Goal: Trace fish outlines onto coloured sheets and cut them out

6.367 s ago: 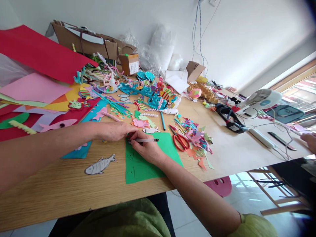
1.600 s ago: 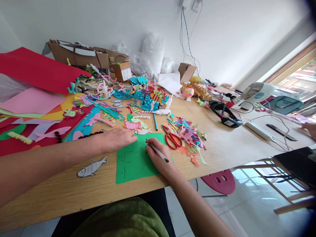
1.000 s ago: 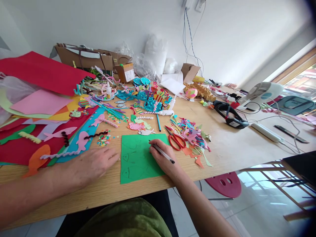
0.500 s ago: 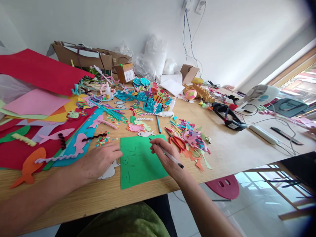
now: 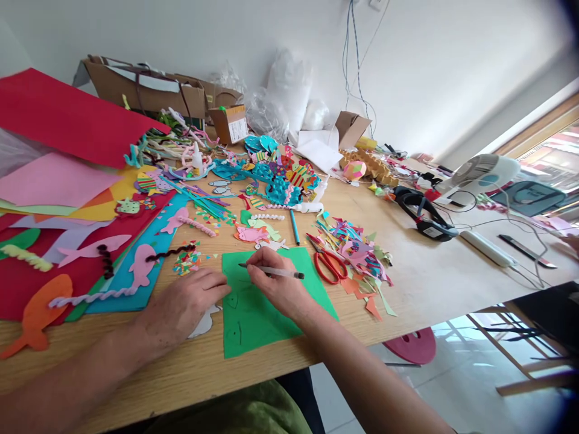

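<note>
A green paper sheet (image 5: pixel 266 316) with small drawn fish faces lies near the table's front edge. My right hand (image 5: pixel 275 286) rests on it, closed round a pen (image 5: pixel 278 272) whose tip points left onto the sheet. My left hand (image 5: pixel 185 304) lies flat on the table at the sheet's left edge, fingers spread, covering most of a grey paper fish (image 5: pixel 203 322). Red scissors (image 5: pixel 329 265) lie just right of the sheet.
Coloured paper scraps (image 5: pixel 357 250) pile up right of the scissors. Big felt sheets with fish cut-outs (image 5: pixel 67 235) cover the left. Finished paper sea shapes (image 5: pixel 280 178), cardboard boxes (image 5: pixel 149 90) and plastic bags stand at the back. Cables and a headset (image 5: pixel 425 217) lie right.
My left hand has left the sheet's top edge, moved down to its left side and now covers the grey paper fish. My right hand has turned the pen so it lies level, tip left.
</note>
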Demonstrator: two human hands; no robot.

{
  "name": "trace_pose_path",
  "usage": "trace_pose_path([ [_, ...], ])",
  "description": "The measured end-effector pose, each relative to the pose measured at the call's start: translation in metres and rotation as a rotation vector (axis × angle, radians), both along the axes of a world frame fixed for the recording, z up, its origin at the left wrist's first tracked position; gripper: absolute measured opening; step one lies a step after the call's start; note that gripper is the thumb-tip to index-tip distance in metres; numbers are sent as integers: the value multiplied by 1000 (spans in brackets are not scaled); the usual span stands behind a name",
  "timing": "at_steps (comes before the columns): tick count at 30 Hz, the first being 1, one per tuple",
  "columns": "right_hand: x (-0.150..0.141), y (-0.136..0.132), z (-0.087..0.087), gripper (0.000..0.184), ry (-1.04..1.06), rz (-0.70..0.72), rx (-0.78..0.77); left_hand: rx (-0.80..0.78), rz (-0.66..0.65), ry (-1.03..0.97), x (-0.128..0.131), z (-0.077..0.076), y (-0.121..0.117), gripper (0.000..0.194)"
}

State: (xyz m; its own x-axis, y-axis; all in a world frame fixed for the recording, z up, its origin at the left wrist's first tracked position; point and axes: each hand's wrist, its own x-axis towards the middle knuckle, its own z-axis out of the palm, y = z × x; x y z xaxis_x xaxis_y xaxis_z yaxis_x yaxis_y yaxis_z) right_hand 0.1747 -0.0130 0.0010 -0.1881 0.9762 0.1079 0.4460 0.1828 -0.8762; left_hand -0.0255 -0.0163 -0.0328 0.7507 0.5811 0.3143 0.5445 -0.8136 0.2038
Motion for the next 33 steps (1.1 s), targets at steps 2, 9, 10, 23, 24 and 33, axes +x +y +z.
trace_pose_path([
  [2,-3,-1,-2,5,-40,18,27,-9,13,-2,1,-2,-1,35],
  [9,-5,-5,-13,9,-115,46,120,-4,17,-86,2,-4,-3,35],
  [10,-5,-5,-14,9,-119,34,125,-2,17,-92,2,-4,-4,36],
  [23,-3,-3,-14,12,-127,26,95,-41,39,-96,2,-5,-6,38],
  [24,-3,-3,-14,12,-132,31,93,-54,40,-87,2,-4,-6,39],
  [33,-3,-3,-15,11,-150,43,76,-75,39,-86,2,-4,-7,37],
])
